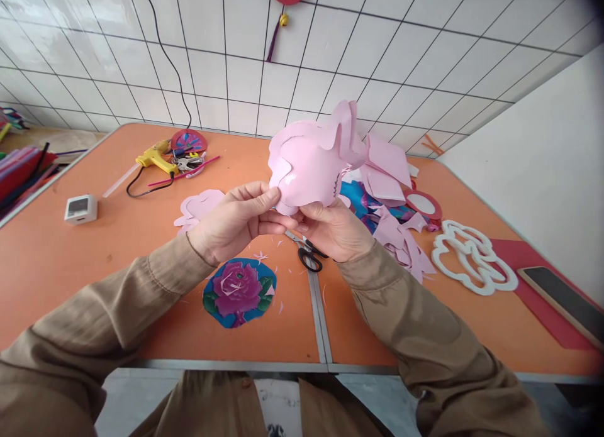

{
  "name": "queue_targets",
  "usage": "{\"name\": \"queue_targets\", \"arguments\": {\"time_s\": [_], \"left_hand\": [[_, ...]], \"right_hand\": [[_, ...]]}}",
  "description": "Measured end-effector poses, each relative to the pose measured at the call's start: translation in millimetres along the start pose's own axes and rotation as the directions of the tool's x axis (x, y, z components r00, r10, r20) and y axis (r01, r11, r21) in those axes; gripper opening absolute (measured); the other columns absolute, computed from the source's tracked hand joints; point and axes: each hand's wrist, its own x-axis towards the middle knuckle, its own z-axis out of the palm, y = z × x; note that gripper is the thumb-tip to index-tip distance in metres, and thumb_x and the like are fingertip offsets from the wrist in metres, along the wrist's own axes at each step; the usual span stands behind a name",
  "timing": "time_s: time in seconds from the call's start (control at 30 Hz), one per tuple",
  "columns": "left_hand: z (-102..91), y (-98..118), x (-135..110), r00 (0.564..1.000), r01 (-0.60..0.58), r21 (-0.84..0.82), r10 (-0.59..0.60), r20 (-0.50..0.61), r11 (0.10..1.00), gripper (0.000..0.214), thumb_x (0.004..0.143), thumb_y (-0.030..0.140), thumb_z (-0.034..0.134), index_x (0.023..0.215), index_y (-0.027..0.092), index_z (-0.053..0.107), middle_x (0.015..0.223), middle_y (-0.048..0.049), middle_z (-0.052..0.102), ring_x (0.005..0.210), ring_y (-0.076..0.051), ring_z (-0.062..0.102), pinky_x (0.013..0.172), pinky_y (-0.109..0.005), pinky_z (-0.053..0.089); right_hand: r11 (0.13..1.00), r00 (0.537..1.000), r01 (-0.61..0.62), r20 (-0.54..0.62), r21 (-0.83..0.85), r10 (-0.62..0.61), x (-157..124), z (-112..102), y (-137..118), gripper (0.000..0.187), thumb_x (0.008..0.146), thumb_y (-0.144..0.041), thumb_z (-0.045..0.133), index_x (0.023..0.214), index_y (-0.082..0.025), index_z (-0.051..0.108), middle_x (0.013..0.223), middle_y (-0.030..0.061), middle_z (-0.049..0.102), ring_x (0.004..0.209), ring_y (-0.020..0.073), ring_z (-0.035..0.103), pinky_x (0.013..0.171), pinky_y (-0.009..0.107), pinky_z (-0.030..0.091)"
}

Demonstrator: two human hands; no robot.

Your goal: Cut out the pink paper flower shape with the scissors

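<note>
Both my hands hold up a pink cut paper shape [315, 160] above the orange table [70, 261]. My left hand [236, 220] pinches its lower left edge between thumb and fingers. My right hand [337, 226] grips its lower edge from below, fingers closed. Under my hands lie black-handled scissors [307, 253] and a round flower picture [240, 291] in purple and blue. Small pink paper scraps lie scattered around them.
A yellow glue gun [153, 160] with a black cord, a small white box [81, 208], a pink cutout [201, 207], pink offcuts [401, 236], a white foam outline [472, 258], red sheet [533, 280] and a dark phone [564, 295] lie on the table. A tiled wall stands behind.
</note>
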Motion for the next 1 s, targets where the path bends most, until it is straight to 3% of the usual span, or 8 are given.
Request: {"name": "queue_targets", "arguments": {"time_s": [0.27, 0.43, 0.57, 0.6, 0.67, 0.73, 0.83, 1.0], "left_hand": [[3.9, -4.4, -2.6, 0.995, 0.049, -0.062, -0.053, -0.079, 0.997, 0.014, 0.090, 0.015, 0.066, 0.078, 0.010, 0.070, 0.080, -0.0092, 0.077, 0.082, -0.021, 0.078, 0.079, -0.027, 0.062], [8.7, -14.6, -10.5, 0.967, 0.017, -0.138, -0.052, -0.251, 0.990, 0.016, 0.088, 0.012, 0.068, 0.072, 0.011, 0.069, 0.080, -0.0059, 0.076, 0.082, -0.018, 0.077, 0.094, -0.031, 0.059], [6.8, -21.3, -20.1, 0.918, 0.026, -0.179, -0.094, -0.385, 0.984, 0.017, 0.088, 0.009, 0.066, 0.071, 0.012, 0.067, 0.078, -0.0051, 0.076, 0.082, -0.017, 0.077, 0.090, -0.028, 0.060], [5.7, -22.7, -22.3, 0.905, 0.027, -0.186, -0.103, -0.414, 0.982, 0.017, 0.088, 0.008, 0.065, 0.072, 0.012, 0.067, 0.078, -0.0055, 0.076, 0.081, -0.017, 0.077, 0.087, -0.026, 0.061], [3.5, -26.1, -25.8, 0.875, 0.029, -0.207, -0.125, -0.468, 0.978, 0.020, 0.090, 0.006, 0.060, 0.073, 0.012, 0.068, 0.076, -0.0059, 0.076, 0.078, -0.016, 0.077, 0.079, -0.023, 0.062], [1.6, -30.9, -27.5, 0.851, 0.043, -0.229, -0.155, -0.502, 0.973, 0.021, 0.091, 0.005, 0.059, 0.074, 0.012, 0.068, 0.075, -0.0056, 0.076, 0.075, -0.015, 0.076, 0.075, -0.021, 0.062], [-0.8, -39.2, -28.0, 0.845, 0.070, -0.247, -0.189, -0.500, 0.967, 0.017, 0.089, 0.006, 0.063, 0.075, 0.012, 0.069, 0.074, -0.0053, 0.075, 0.076, -0.015, 0.076, 0.076, -0.022, 0.061], [-4.8, -47.9, -29.6, 0.849, 0.097, -0.256, -0.214, -0.483, 0.962, 0.013, 0.089, 0.007, 0.063, 0.079, 0.012, 0.069, 0.077, -0.0070, 0.076, 0.081, -0.017, 0.077, 0.077, -0.023, 0.061]], "right_hand": [[1.000, 0.999, 0.004, 0.040, 0.019, -0.005, 3.2, -6.5, 6.0, 0.032, 0.056, -0.034, 0.090, 0.075, -0.022, 0.067, 0.072, -0.0023, 0.064, 0.064, 0.0112, 0.051, 0.052, 0.025, 0.035], [0.999, 0.997, -0.039, 0.059, -0.007, 0.040, 4.4, -14.0, 16.1, 0.033, 0.059, -0.038, 0.088, 0.077, -0.020, 0.067, 0.070, -0.0006, 0.066, 0.061, 0.0107, 0.050, 0.050, 0.024, 0.035], [0.947, 0.990, -0.100, 0.064, -0.306, 0.126, -5.0, -30.7, 20.5, 0.031, 0.068, -0.043, 0.077, 0.086, -0.020, 0.069, 0.082, 0.0032, 0.069, 0.061, 0.0134, 0.054, 0.049, 0.027, 0.038], [0.868, 0.995, -0.060, 0.040, -0.494, 0.092, -9.4, -35.8, 21.2, 0.026, 0.072, -0.041, 0.073, 0.086, -0.019, 0.069, 0.082, 0.0037, 0.069, 0.061, 0.0142, 0.055, 0.051, 0.029, 0.041], [0.483, 0.999, 0.047, 0.037, -0.874, -0.030, -19.8, -45.1, 23.0, 0.013, 0.077, -0.032, 0.068, 0.082, -0.019, 0.069, 0.080, 0.0035, 0.068, 0.070, 0.0172, 0.060, 0.065, 0.033, 0.048], [0.311, 0.998, 0.049, 0.032, -0.949, -0.060, -30.3, -51.2, 25.0, 0.011, 0.074, -0.022, 0.071, 0.085, -0.020, 0.072, 0.082, 0.0048, 0.065, 0.079, 0.0218, 0.061, 0.072, 0.035, 0.047], [-0.069, 0.995, 0.087, 0.090, -0.994, -0.044, -42.3, -53.8, 27.4, 0.027, 0.082, -0.025, 0.068, 0.108, -0.021, 0.073, 0.095, 0.0084, 0.063, 0.091, 0.0264, 0.063, 0.073, 0.035, 0.048], [-0.269, 0.989, 0.145, 0.142, -0.952, 0.031, -51.0, -53.9, 26.6, 0.046, 0.089, -0.018, 0.056, 0.135, -0.020, 0.060, 0.099, 0.0118, 0.063, 0.095, 0.0295, 0.065, 0.073, 0.035, 0.048]]}}
